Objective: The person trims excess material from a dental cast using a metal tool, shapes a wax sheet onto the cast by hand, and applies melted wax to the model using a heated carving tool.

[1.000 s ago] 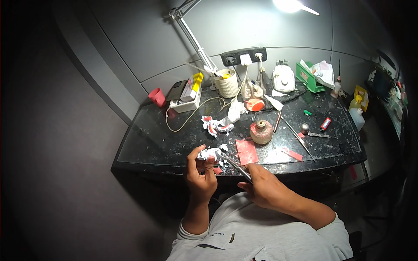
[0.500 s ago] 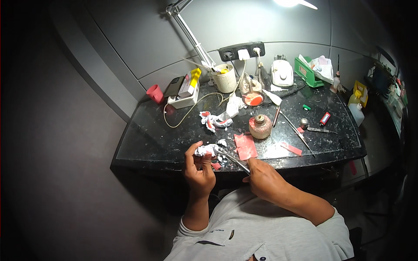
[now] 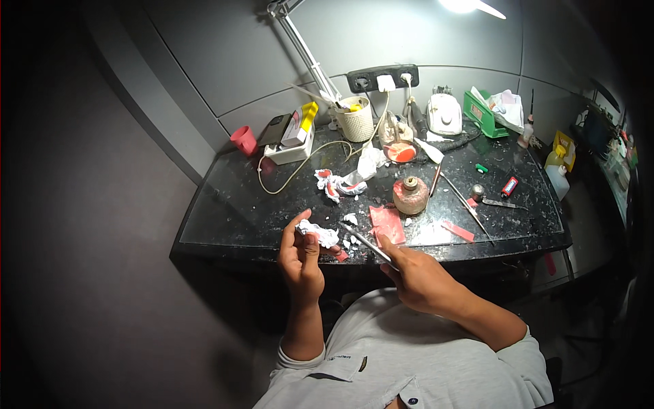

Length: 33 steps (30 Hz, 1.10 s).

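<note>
My left hand (image 3: 300, 262) is closed around an irregular white plaster-like piece (image 3: 320, 232) at the desk's front edge. My right hand (image 3: 426, 283) grips a slim metal tool (image 3: 368, 247), whose tip points up-left near that piece, slightly apart from it. Small white fragments (image 3: 351, 219) and a red scrap (image 3: 342, 256) lie beside them. A pink sheet (image 3: 385, 221) is just beyond my right hand. Farther back rest more white pieces with red parts (image 3: 330, 187) and a round pink-stained burner with a metal top (image 3: 410, 198).
On the dark desk (image 3: 225, 218) are a red cup (image 3: 243, 142), boxes with a cable (image 3: 288, 151), a woven holder (image 3: 354, 123), a white machine (image 3: 444, 112), a green bin (image 3: 484, 112), thin tools (image 3: 470, 211) and a red lighter-like item (image 3: 508, 187). A lamp arm (image 3: 306, 51) stands behind.
My left hand and the white piece have shifted leftward and upward, opening a gap from the tool's tip. The right hand has risen slightly, still holding the tool.
</note>
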Each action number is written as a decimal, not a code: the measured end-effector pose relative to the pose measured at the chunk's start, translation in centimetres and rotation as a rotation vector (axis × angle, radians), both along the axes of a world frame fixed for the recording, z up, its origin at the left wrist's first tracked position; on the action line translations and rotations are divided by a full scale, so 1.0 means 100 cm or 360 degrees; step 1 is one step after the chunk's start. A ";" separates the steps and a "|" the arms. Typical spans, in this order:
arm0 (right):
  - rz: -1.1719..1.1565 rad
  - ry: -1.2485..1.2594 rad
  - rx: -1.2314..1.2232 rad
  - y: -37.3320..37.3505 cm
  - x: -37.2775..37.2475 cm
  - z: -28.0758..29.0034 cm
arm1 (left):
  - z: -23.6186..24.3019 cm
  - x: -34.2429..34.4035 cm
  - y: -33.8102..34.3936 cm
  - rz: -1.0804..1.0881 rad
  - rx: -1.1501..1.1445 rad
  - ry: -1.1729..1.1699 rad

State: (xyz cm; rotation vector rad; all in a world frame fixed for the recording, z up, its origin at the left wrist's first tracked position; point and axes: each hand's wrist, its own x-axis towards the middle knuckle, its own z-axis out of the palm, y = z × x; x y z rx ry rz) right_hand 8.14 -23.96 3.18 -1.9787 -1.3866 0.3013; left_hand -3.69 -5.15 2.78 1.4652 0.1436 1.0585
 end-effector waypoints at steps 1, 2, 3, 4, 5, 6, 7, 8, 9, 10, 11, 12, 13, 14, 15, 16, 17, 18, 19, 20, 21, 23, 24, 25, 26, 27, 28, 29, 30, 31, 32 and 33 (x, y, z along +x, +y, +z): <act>0.0047 -0.0029 -0.0102 -0.002 0.000 0.003 | 0.001 0.000 -0.001 0.0002 -0.0004 0.0003; 0.0050 -0.0026 -0.0105 -0.003 -0.002 0.008 | 0.002 0.000 -0.002 0.0024 0.0002 0.0043; 0.0068 0.0022 -0.0169 -0.003 -0.003 0.013 | 0.002 0.000 -0.002 0.0043 0.0010 0.0083; 0.0086 0.0070 -0.0232 -0.003 -0.004 0.016 | 0.002 0.001 -0.002 0.0044 0.0011 0.0086; 0.0086 0.0074 -0.0231 -0.004 -0.004 0.017 | 0.002 0.001 -0.002 0.0127 0.0149 0.0134; 0.0109 0.0028 -0.0252 -0.004 -0.004 0.017 | 0.003 0.001 -0.002 0.0210 0.0289 0.0184; 0.0132 -0.0019 -0.0273 -0.005 -0.003 0.017 | 0.004 0.001 -0.003 0.0208 0.0293 0.0188; 0.0131 -0.0015 -0.0269 -0.004 -0.004 0.017 | 0.006 0.000 -0.005 0.0196 0.0261 0.0198; 0.0112 -0.0029 -0.0263 -0.004 -0.004 0.016 | 0.007 0.000 -0.007 0.0182 0.0228 0.0207; 0.0094 -0.0044 -0.0258 -0.005 -0.004 0.015 | 0.006 0.000 -0.007 0.0181 0.0230 0.0209; 0.0092 -0.0042 -0.0256 -0.005 -0.004 0.014 | 0.005 0.001 -0.007 0.0189 0.0228 0.0201; 0.0101 -0.0021 -0.0189 -0.005 -0.004 0.012 | 0.005 0.001 -0.007 0.0196 0.0225 0.0192; 0.0109 0.0000 -0.0123 -0.006 -0.005 0.011 | 0.005 0.001 -0.007 0.0193 0.0228 0.0194; 0.0106 0.0002 -0.0121 -0.005 -0.004 0.008 | 0.005 0.000 -0.005 0.0187 0.0250 0.0194; 0.0134 0.0032 -0.0045 -0.005 -0.001 0.005 | 0.005 0.000 -0.005 0.0183 0.0272 0.0193; 0.0162 0.0061 0.0032 -0.004 0.001 0.002 | 0.006 0.000 -0.006 0.0181 0.0275 0.0194; 0.0160 0.0061 0.0035 -0.003 0.004 -0.001 | 0.009 0.000 -0.009 0.0148 0.0250 0.0175; 0.0147 0.0071 -0.0017 -0.001 0.006 -0.003 | 0.010 0.000 -0.011 0.0118 0.0226 0.0156; 0.0133 0.0081 -0.0069 -0.001 0.007 -0.005 | 0.010 0.000 -0.010 0.0118 0.0231 0.0157; 0.0133 0.0082 -0.0063 -0.001 0.008 -0.006 | 0.008 0.000 -0.009 0.0117 0.0248 0.0174; 0.0108 0.0074 -0.0091 -0.001 0.008 -0.006 | 0.007 0.001 -0.006 0.0110 0.0267 0.0193; 0.0078 0.0070 -0.0112 0.000 0.008 -0.005 | 0.005 0.004 -0.005 0.0084 0.0207 0.0189; 0.0041 0.0062 -0.0136 0.000 0.007 -0.005 | 0.003 0.005 -0.005 0.0065 0.0137 0.0182; 0.0004 0.0054 -0.0159 0.000 0.007 -0.006 | 0.001 0.005 -0.004 0.0062 0.0145 0.0183; 0.0000 0.0057 -0.0152 0.001 0.007 -0.008 | -0.001 0.004 -0.002 0.0080 0.0198 0.0184; -0.0045 0.0163 -0.0123 0.002 0.007 -0.012 | -0.002 0.004 -0.001 0.0094 0.0251 0.0184; -0.0089 0.0271 -0.0093 0.003 0.008 -0.014 | -0.001 0.004 -0.002 0.0085 0.0258 0.0186; -0.0097 0.0275 -0.0086 0.003 0.008 -0.013 | 0.001 0.004 -0.003 0.0041 0.0201 0.0158; -0.0111 0.0206 -0.0054 0.001 0.008 -0.009 | 0.002 0.003 -0.004 0.0006 0.0140 0.0127; -0.0126 0.0139 -0.0021 0.000 0.007 -0.006 | 0.002 0.003 -0.001 0.0005 0.0142 0.0128; -0.0127 0.0141 -0.0019 -0.001 0.008 -0.001 | 0.002 0.004 0.003 0.0063 0.0253 0.0147; -0.0150 0.0090 -0.0063 -0.001 0.009 0.003 | 0.000 0.004 0.007 0.0130 0.0365 0.0166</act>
